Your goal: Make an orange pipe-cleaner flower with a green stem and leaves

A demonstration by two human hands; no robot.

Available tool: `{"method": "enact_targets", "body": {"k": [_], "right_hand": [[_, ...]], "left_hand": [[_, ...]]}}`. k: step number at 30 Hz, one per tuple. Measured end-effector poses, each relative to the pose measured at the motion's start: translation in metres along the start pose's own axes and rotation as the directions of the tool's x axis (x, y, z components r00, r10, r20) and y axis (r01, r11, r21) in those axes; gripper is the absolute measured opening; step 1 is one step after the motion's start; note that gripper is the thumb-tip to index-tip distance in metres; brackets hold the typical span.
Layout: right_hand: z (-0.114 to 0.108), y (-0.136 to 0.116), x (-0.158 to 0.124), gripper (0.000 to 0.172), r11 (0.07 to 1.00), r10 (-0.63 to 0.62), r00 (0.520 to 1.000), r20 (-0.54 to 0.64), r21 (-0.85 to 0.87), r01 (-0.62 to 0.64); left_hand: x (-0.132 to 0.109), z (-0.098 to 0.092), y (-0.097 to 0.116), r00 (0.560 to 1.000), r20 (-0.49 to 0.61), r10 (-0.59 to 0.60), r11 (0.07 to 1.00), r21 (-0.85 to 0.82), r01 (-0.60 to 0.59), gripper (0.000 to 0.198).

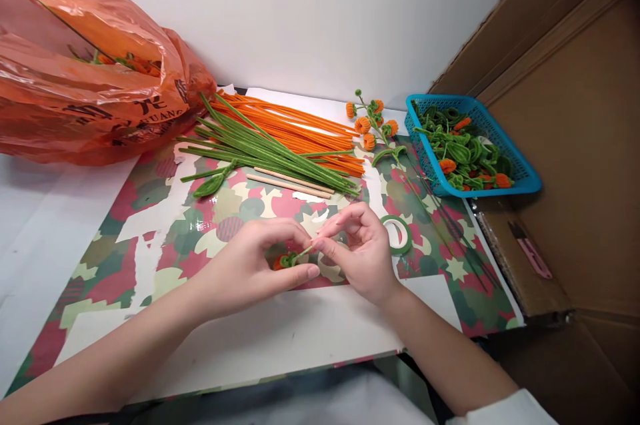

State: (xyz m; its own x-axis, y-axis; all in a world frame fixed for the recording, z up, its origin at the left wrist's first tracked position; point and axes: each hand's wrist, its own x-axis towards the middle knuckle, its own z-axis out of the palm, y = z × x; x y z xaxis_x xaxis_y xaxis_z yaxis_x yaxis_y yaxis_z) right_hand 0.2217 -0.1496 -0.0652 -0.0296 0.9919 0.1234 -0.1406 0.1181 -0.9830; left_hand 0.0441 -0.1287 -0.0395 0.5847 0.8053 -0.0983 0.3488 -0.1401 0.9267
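My right hand [363,252] is closed in a pinch, thumb against fingers, on the thin green stem of a small orange pipe-cleaner flower [286,261]. The flower hangs to the left of that pinch, with green at its base. My left hand [260,268] curves around the flower. Its thumb is stretched out below, apart from the fingers, and its bent fingers reach the right fingertips. Their ends are partly hidden there. Just right of my right hand lies a roll of green tape [407,236].
Behind my hands lie green pipe cleaners [280,152], orange ones [300,128], two wooden sticks [290,183] and a green leaf [213,183]. A finished flower spray [385,128] and a blue basket [525,182] stand right. An orange plastic bag [100,125] bulges left. A pink cutter [533,255] lies on cardboard.
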Motion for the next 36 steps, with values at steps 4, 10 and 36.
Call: {"method": "enact_targets", "body": {"k": [4, 10, 36], "right_hand": [[0.0, 0.0, 0.0, 0.031, 0.999, 0.023, 0.999, -0.03, -0.03, -0.023], [-0.003, -0.001, 0.0, 0.034, 0.998, -0.052, 0.998, 0.032, -0.041, 0.053], [-0.006, 0.001, 0.001, 0.024, 0.985, -0.14, 0.978, 0.156, -0.083, 0.154]], "left_hand": [[0.0, 0.002, 0.003, 0.982, -0.126, 0.141, 0.976, 0.181, -0.117, 0.021], [0.0, -0.006, 0.001, 0.989, 0.134, -0.064, 0.984, -0.154, 0.084, 0.031], [0.005, -0.01, -0.007, 0.925, 0.338, -0.176, 0.824, -0.463, 0.326, 0.026]]}}
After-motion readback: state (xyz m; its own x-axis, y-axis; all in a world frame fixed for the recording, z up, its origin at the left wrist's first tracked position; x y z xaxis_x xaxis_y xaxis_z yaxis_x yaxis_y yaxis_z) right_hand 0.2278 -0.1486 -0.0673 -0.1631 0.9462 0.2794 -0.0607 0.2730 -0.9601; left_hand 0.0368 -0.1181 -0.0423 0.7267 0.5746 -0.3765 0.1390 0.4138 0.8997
